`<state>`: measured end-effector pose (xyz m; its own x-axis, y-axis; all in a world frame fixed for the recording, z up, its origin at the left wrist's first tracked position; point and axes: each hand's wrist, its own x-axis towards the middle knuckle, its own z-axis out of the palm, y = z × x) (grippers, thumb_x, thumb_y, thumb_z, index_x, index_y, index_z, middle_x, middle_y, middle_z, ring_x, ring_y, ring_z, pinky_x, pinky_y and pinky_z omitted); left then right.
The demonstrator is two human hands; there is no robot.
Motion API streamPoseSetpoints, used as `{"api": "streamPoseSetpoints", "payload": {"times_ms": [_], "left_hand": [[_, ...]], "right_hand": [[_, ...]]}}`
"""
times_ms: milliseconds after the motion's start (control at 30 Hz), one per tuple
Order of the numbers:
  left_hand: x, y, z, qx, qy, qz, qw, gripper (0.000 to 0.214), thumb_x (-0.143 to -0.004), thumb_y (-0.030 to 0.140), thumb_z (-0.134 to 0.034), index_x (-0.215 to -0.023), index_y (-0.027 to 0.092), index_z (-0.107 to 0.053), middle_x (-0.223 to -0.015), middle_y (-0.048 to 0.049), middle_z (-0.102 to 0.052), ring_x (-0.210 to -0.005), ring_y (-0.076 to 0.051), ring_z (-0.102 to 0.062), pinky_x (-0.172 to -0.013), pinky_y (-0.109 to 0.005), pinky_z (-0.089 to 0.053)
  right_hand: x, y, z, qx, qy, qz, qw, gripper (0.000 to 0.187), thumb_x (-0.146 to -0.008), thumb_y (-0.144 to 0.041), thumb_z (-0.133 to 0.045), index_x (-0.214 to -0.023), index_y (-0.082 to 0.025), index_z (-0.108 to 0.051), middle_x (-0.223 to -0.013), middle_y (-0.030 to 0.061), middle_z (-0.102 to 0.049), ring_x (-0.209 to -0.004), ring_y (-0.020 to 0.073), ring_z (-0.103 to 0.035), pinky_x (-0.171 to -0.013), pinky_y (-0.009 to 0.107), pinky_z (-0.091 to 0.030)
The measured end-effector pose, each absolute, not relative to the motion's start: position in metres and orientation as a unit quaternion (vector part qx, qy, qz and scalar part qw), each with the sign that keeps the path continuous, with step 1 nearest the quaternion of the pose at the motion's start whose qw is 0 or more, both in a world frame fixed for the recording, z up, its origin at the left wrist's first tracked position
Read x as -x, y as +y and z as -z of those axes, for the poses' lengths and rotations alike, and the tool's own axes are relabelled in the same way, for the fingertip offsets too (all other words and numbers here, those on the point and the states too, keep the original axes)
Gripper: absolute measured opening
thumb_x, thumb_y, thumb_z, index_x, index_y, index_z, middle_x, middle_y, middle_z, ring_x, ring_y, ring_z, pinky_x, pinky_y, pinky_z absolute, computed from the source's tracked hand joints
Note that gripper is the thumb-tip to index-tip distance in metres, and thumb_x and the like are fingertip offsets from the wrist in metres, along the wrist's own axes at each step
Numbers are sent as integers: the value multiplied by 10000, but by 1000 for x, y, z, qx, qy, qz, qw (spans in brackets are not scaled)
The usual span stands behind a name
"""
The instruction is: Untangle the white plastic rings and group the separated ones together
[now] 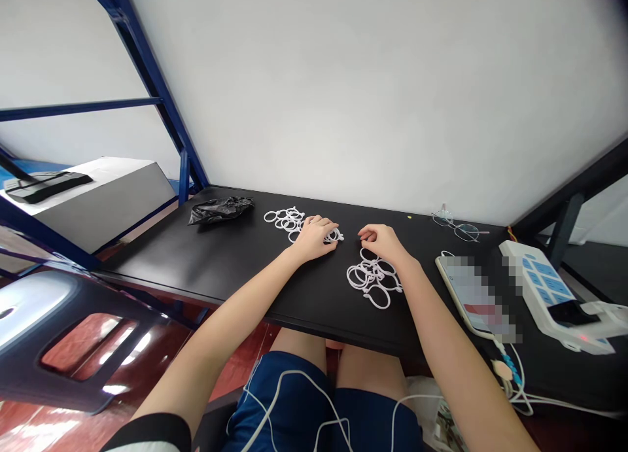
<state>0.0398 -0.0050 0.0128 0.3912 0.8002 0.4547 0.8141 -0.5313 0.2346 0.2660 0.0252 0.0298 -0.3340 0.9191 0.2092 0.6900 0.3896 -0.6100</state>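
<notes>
Head view: the person sits at a black desk [235, 269] against a white wall, both bare forearms stretched out over it.

The left hand [316, 237] lies palm down on the near edge of a loose pile of white rings [287, 220]. Its fingers are curled over the rings nearest it; whether they pinch one cannot be told.

The right hand [385, 241] hovers just beyond a second bunch of rings [373, 280], which lies close to the desk's front edge and looks linked together in a cluster. Its fingers [369, 234] are bent inward with thumb and forefinger drawn near each other, seemingly on a ring at the top of the bunch; the grip itself is too small to make out.

The two hands are near each other, not touching.

A crumpled black bag [220, 210] lies left of the pile. Glasses [458, 226] rest by the wall on the right. A phone [471, 295] lies right of the right forearm, and beyond it a white power strip [544, 285].
</notes>
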Motion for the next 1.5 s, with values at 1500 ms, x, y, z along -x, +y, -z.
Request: {"api": "streamPoseSetpoints", "payload": {"times_ms": [1500], "left_hand": [[-40, -6, -12, 829, -492, 264, 26, 358, -843, 428, -627, -1131, 216, -629, -1207, -86, -568, -1092, -260, -523, -988, -446, -374]], "right_hand": [[-267, 31, -26, 486, -772, -153, 380, 249, -738, -102, -468, -773, -189, -698, -813, 58, -730, -769, 212, -678, -734, 335, -527]]}}
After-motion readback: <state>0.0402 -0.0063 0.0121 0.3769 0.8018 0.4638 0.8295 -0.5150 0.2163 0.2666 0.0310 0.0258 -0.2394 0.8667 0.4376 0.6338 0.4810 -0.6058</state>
